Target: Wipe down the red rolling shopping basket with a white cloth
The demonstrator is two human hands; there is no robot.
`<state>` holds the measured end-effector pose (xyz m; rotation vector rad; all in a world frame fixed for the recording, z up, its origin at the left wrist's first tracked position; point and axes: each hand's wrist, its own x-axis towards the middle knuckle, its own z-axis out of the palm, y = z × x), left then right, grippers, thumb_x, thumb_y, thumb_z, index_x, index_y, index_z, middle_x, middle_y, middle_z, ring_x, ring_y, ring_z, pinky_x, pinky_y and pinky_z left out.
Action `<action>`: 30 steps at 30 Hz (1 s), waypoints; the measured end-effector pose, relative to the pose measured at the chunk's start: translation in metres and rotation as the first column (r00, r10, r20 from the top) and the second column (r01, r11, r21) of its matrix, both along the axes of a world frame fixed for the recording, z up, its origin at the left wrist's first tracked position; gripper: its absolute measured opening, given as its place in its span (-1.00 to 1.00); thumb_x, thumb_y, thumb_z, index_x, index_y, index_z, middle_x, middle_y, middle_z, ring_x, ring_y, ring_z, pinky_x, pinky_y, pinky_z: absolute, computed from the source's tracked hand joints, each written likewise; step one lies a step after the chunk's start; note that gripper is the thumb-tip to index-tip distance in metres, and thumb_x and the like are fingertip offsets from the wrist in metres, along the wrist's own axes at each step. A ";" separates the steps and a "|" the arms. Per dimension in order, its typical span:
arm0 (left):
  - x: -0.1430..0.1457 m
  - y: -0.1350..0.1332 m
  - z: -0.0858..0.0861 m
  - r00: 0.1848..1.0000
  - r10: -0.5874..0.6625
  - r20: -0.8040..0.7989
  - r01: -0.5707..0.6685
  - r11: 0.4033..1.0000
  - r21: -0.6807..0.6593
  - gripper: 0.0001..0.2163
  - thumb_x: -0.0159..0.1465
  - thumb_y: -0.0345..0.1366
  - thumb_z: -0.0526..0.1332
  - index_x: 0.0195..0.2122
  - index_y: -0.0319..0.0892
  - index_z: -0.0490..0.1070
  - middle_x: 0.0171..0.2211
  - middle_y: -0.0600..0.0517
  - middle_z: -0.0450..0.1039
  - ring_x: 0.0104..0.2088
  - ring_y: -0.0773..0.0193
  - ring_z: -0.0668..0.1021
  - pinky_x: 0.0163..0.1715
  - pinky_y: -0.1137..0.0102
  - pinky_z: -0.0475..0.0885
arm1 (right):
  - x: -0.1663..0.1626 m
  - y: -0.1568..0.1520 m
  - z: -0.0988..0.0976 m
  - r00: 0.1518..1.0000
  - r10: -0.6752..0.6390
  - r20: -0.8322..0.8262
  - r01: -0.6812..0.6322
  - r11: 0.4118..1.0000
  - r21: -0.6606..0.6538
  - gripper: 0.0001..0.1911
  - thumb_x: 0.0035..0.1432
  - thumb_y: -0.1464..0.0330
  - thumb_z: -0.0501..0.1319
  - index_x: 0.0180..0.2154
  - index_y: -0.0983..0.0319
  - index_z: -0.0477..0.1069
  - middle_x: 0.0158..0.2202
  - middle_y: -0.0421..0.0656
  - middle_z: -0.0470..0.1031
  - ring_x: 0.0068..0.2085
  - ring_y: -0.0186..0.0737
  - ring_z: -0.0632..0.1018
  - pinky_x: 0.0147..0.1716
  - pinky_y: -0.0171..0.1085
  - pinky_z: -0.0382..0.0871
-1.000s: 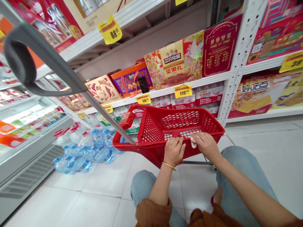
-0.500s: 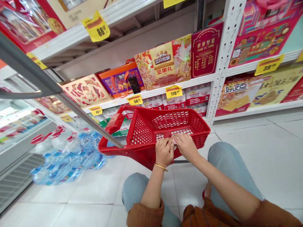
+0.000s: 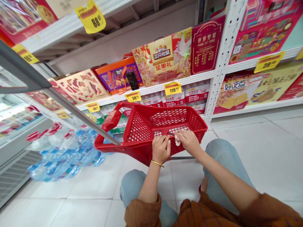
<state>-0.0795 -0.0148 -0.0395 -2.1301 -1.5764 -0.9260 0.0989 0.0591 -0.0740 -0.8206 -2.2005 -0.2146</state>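
A red plastic shopping basket (image 3: 142, 129) stands on the floor in front of my knees, its grey pull handle (image 3: 78, 115) slanting up to the left. My left hand (image 3: 161, 148), with a gold bangle at the wrist, is closed over the basket's near rim. My right hand (image 3: 189, 142) rests on the same rim just to the right and pinches a small white wad (image 3: 177, 141), perhaps tissue, against it. The basket looks empty inside.
White shelving behind the basket carries gift boxes (image 3: 163, 60) with yellow price tags (image 3: 172, 88) and bottled-water packs below. A dark phone (image 3: 132, 81) leans on an orange box. Wrapped water bottles (image 3: 61, 154) lie on the tiled floor at left, beside a chest freezer (image 3: 14, 148).
The view has drifted so the basket sits further left and lower. My hands came closer together on the near rim, then parted slightly; the white wad stays in my right hand.
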 end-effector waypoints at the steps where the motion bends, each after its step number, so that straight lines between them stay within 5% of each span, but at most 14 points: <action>1: 0.000 0.000 0.000 1.000 0.003 0.001 -0.003 1.000 0.001 -0.76 0.32 -0.32 0.08 -0.05 -0.15 0.46 -0.19 -0.03 0.55 -0.19 0.21 0.50 -0.12 0.26 0.28 | 0.004 0.001 -0.001 1.000 -0.002 0.001 0.002 1.000 -0.009 -0.73 0.29 0.42 0.08 -0.02 0.26 0.42 -0.14 -0.03 0.51 -0.16 -0.15 0.42 -0.14 -0.18 0.24; 10: 0.001 0.001 -0.001 1.000 0.027 0.012 -0.027 0.999 0.018 -0.77 0.32 -0.32 0.09 -0.08 -0.13 0.47 -0.21 -0.02 0.55 -0.20 0.22 0.50 -0.13 0.26 0.27 | 0.028 0.007 0.002 0.999 -0.044 0.008 0.044 0.997 -0.065 -0.76 0.28 0.45 0.08 -0.07 0.26 0.44 -0.17 -0.03 0.50 -0.15 -0.14 0.42 -0.11 -0.17 0.26; 22: -0.001 0.003 -0.001 0.996 0.084 -0.022 -0.083 0.996 0.039 -0.81 0.33 -0.28 0.10 -0.21 -0.11 0.51 -0.30 -0.01 0.54 -0.28 0.24 0.50 -0.19 0.27 0.28 | -0.033 -0.016 0.012 1.000 -0.005 0.027 0.007 0.996 -0.092 -0.71 0.28 0.40 0.09 0.02 0.26 0.40 -0.12 -0.02 0.50 -0.17 -0.12 0.41 -0.18 -0.16 0.22; 30: -0.007 0.003 0.002 0.998 0.061 0.019 -0.062 0.997 0.049 -0.83 0.32 -0.30 0.12 -0.23 -0.12 0.52 -0.32 0.00 0.56 -0.29 0.25 0.52 -0.20 0.29 0.29 | 0.000 -0.001 0.005 0.999 0.006 0.032 -0.004 0.998 -0.055 -0.73 0.26 0.44 0.12 -0.01 0.25 0.42 -0.15 -0.04 0.51 -0.20 -0.17 0.42 -0.18 -0.21 0.20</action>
